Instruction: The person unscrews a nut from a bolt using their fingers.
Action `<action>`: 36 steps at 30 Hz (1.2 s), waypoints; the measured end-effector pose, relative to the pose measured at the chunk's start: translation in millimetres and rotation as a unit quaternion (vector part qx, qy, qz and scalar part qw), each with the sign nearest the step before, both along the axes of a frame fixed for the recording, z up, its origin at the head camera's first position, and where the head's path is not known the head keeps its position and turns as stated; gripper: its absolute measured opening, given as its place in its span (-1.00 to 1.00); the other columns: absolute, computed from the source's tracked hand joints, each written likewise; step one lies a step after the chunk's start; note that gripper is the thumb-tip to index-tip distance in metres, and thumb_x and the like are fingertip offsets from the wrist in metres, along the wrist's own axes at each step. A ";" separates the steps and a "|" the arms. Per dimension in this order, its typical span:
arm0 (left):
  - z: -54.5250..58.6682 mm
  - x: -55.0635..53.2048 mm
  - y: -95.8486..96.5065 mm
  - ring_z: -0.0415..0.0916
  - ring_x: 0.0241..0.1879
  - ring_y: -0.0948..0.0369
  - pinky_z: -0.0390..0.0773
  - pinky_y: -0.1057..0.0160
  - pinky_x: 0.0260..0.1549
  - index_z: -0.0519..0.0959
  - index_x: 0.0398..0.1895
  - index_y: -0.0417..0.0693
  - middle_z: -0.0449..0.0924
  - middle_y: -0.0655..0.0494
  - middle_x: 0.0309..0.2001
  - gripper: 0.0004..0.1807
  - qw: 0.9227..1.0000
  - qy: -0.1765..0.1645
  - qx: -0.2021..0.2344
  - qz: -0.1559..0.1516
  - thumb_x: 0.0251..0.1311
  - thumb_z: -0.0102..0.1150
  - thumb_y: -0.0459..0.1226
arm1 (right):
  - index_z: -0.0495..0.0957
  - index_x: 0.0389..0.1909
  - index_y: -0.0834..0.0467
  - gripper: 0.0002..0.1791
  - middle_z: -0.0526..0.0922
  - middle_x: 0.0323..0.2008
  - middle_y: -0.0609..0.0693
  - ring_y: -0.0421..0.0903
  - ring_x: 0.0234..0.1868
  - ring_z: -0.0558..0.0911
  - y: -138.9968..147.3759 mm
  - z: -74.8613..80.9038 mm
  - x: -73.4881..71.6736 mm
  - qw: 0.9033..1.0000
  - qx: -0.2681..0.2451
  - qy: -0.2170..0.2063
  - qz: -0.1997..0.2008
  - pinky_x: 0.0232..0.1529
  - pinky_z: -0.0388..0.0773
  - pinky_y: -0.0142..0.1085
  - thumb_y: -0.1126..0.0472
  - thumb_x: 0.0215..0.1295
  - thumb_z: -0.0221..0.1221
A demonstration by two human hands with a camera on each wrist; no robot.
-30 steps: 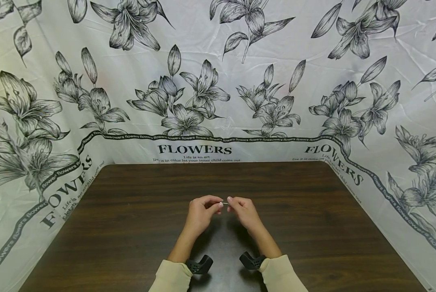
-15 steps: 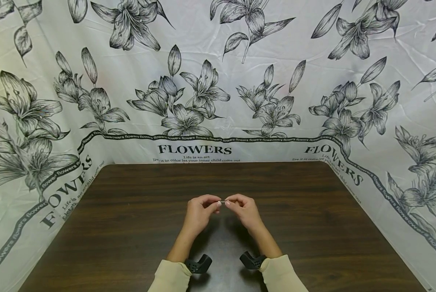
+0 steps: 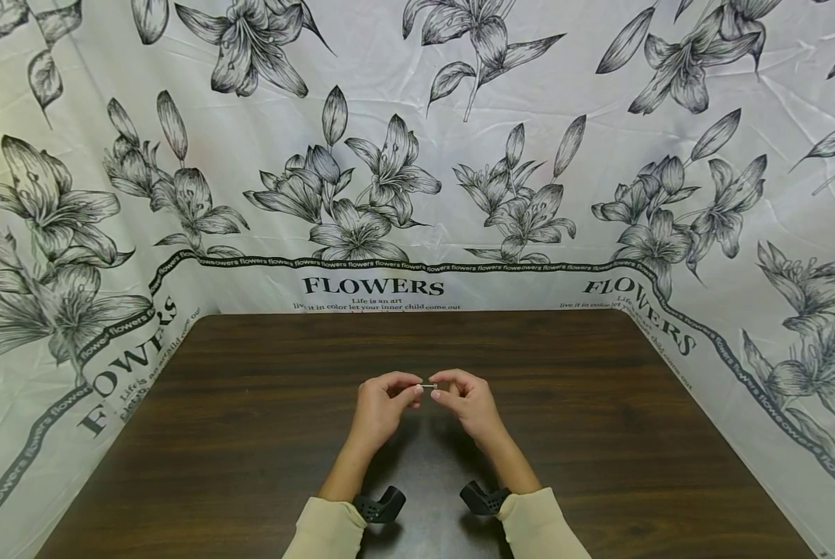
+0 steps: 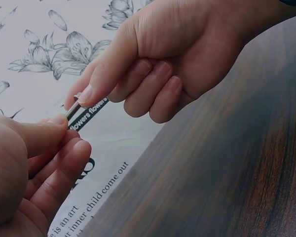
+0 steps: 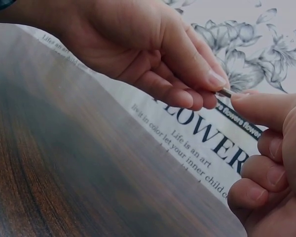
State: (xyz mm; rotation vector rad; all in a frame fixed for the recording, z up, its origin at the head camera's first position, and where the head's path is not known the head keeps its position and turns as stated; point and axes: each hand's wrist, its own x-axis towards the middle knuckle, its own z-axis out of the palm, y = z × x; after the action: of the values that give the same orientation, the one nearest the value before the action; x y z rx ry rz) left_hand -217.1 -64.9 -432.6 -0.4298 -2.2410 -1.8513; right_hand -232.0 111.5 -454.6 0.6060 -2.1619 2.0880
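Note:
A small threaded metal bolt lies nearly level between the two hands, above the table. My left hand pinches one end between thumb and index finger. At the other end, a wider rim shows between the thumb and index finger of my right hand; whether it is the bolt's head or a nut cannot be told. Threads on the bolt are visible in the left wrist view. From the right wrist, only a short grey stretch of the bolt appears. The right hand's other fingers are curled toward its palm.
Under the hands spreads a dark wood-grain table. A white cloth printed with black flowers and lettering hangs around its back and sides. Each wrist wears a black camera mount, one on the left and one on the right.
My right fingers first came closer to the left hand along the bolt, then parted slightly, uncovering its wider end. The left hand has shifted only slightly left.

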 end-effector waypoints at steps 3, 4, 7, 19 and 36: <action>-0.2 0.2 0.1 0.64 -0.49 -0.14 0.60 -0.20 -0.38 0.65 -0.29 -0.43 0.66 -0.28 -0.40 -0.90 1.000 0.003 0.000 0.000 0.12 0.29 -0.52 | 0.55 -0.11 0.50 -0.76 0.23 -0.72 -0.03 -0.31 -0.74 0.20 0.2 1.4 0.3 1.000 -0.001 -0.001 0.005 -0.68 0.15 -0.47 0.51 0.19 0.25; -0.3 0.2 0.3 0.64 -0.50 -0.14 0.60 -0.20 -0.39 0.65 -0.29 -0.43 0.66 -0.28 -0.40 -0.90 1.000 0.004 -0.001 0.000 0.12 0.29 -0.52 | 0.55 -0.09 0.49 -0.74 0.23 -0.71 -0.03 -0.31 -0.74 0.20 0.4 1.7 0.3 1.000 -0.001 -0.003 0.006 -0.68 0.14 -0.47 0.51 0.19 0.25; -0.4 0.3 1.0 0.65 -0.50 -0.13 0.61 -0.18 -0.41 0.66 -0.30 -0.42 0.66 -0.26 -0.41 -0.90 1.000 0.008 -0.005 -0.001 0.12 0.29 -0.52 | 0.52 0.01 0.47 -0.65 0.22 -0.70 -0.03 -0.30 -0.74 0.19 0.6 2.7 0.5 1.000 0.001 -0.016 0.006 -0.69 0.12 -0.46 0.50 0.19 0.26; -1.9 0.6 4.5 0.64 -0.50 -0.08 0.65 -0.04 -0.42 0.66 -0.32 -0.39 0.66 -0.21 -0.42 -0.93 1.000 0.007 -0.003 -0.011 0.11 0.29 -0.54 | 0.49 -0.38 0.58 -0.54 0.21 -0.81 -0.16 -0.31 -0.79 0.14 -2.5 4.4 3.1 0.993 0.016 -0.112 -0.027 -0.74 0.06 -0.45 0.20 0.52 -0.01; -3.1 1.1 3.9 0.64 -0.48 -0.10 0.64 -0.07 -0.41 0.65 -0.30 -0.45 0.66 -0.22 -0.40 -0.92 1.000 0.006 -0.004 -0.020 0.12 0.27 -0.55 | 0.44 -0.45 0.55 -0.55 0.21 -0.81 -0.17 -0.29 -0.78 0.13 -3.6 1.4 2.6 0.992 0.019 -0.121 -0.009 -0.74 0.06 -0.45 0.22 0.50 0.01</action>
State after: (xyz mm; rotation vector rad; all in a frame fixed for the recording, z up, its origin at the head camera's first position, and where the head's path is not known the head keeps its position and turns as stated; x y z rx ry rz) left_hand -216.0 -61.0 -435.8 -0.4893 -2.2476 -1.8552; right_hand -229.4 107.9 -453.1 0.3509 -2.3245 2.2185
